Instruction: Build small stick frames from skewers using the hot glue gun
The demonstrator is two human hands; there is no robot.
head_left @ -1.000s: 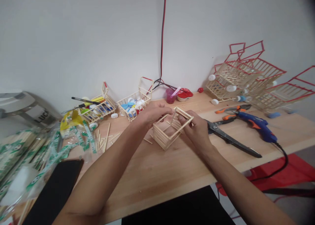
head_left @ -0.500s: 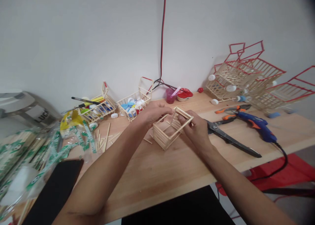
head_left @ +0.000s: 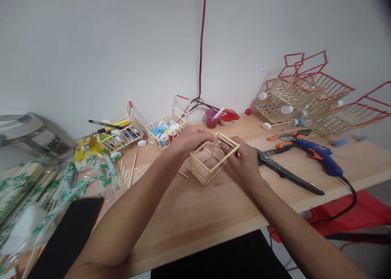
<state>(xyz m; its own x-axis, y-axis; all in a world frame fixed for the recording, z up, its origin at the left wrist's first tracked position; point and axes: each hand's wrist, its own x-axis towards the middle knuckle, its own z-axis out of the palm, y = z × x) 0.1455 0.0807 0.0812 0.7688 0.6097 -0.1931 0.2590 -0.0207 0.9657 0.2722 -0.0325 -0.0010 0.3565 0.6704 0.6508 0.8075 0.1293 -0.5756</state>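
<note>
A small basket frame of wooden sticks [head_left: 200, 171] rests on the wooden table [head_left: 183, 226], in front of me. Its left side is closely filled with sticks, while other sides are open bars. My left hand [head_left: 195, 140] reaches over its far left corner, the fingers pinching at the frame's top. From the right, my right hand [head_left: 242, 159] grips the frame's bars, thumb on the near side. Some of the fingertips are hidden behind the sticks.
Scissors [head_left: 287, 173], pliers [head_left: 287, 136] and a blue glue gun [head_left: 320, 154] lie to the right. Red-trimmed stick carts [head_left: 305, 91] stand behind them. Back left are stick carts holding bottle caps [head_left: 166, 130]. Loose sticks [head_left: 132, 171], wrapped sticks [head_left: 39, 185] and a black phone [head_left: 67, 238] lie left.
</note>
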